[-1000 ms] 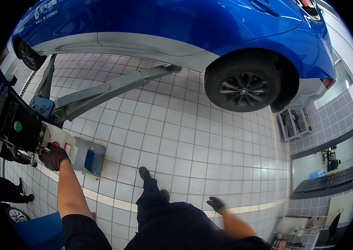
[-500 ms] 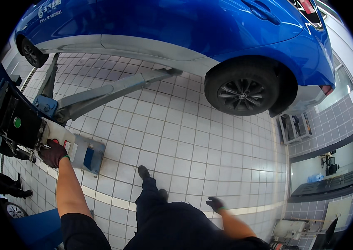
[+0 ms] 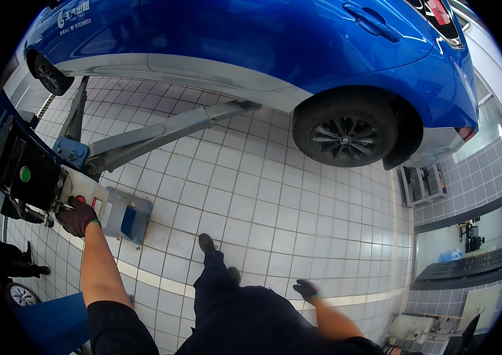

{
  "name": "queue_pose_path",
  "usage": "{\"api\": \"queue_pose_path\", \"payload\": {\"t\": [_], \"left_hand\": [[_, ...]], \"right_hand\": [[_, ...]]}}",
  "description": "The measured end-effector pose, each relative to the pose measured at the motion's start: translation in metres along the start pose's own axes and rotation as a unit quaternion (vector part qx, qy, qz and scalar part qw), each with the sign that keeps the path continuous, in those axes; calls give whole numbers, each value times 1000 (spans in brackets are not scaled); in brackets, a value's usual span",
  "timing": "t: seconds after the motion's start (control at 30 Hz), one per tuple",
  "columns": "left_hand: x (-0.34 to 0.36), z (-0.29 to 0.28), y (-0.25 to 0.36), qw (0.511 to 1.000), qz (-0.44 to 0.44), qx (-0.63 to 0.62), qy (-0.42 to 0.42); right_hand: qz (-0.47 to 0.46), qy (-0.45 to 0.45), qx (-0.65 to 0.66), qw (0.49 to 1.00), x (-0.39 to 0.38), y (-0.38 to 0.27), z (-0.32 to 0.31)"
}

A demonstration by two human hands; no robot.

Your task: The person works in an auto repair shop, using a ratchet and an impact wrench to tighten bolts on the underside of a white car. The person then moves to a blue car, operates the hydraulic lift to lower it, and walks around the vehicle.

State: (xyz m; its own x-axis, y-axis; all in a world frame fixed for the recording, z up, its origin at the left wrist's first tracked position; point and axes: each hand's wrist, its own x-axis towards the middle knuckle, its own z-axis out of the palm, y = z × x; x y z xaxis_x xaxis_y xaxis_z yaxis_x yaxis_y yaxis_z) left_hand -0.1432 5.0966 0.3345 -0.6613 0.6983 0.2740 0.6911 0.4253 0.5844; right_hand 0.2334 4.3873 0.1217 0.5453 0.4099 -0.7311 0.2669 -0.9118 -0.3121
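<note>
At the left, a lift post carries a white control box (image 3: 85, 186) with a red button and a black panel. My left hand (image 3: 77, 216), in a dark glove, is closed on a thin metal lever (image 3: 64, 206) at that box; the fingertips are partly hidden. My right hand (image 3: 306, 290), also gloved, hangs beside my body, fingers somewhat apart and holding nothing. A blue and silver car (image 3: 233, 41) stands raised in front of me, its rear wheel (image 3: 346, 137) off the floor. Under its sill reaches a grey lift arm (image 3: 162, 131).
A blue-grey post base (image 3: 135, 220) is bolted to the tiled floor. Another person's dark-clothed legs (image 3: 17, 260) and a loose wheel (image 3: 23, 294) are at far left. A grey shelf cart (image 3: 424, 184) stands by the right wall, near a framed window (image 3: 467, 239).
The whole view has shifted slightly, with the car and post a little lower in the picture. My left hand stays at the lever, and my right still hangs at my side.
</note>
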Motion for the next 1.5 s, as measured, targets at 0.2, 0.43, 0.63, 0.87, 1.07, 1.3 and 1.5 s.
{"api": "queue_pose_path", "payload": {"t": [0.2,0.43,0.63,0.87,1.07,1.3,1.5], "left_hand": [[3,2,-2,1000,1,-10,3],[6,2,-3,1000,-5,5,-2],[7,1,-5,999,27,-4,26],[5,-5,1,1000,22,-10,14],[6,-7,0,1000,10,-12,16],[7,-5,0,999,22,-17,33],[7,-8,2,999,21,-3,42]], "right_hand": [[8,-4,5,1000,3,5,0],[-1,-9,4,1000,-3,-2,-10],[-9,8,-2,1000,3,1,-10],[-8,-1,44,999,-2,-9,-20],[-19,48,25,998,-14,-26,-28],[3,40,54,998,-34,-29,-30],[1,42,49,998,-37,-24,-27]]}}
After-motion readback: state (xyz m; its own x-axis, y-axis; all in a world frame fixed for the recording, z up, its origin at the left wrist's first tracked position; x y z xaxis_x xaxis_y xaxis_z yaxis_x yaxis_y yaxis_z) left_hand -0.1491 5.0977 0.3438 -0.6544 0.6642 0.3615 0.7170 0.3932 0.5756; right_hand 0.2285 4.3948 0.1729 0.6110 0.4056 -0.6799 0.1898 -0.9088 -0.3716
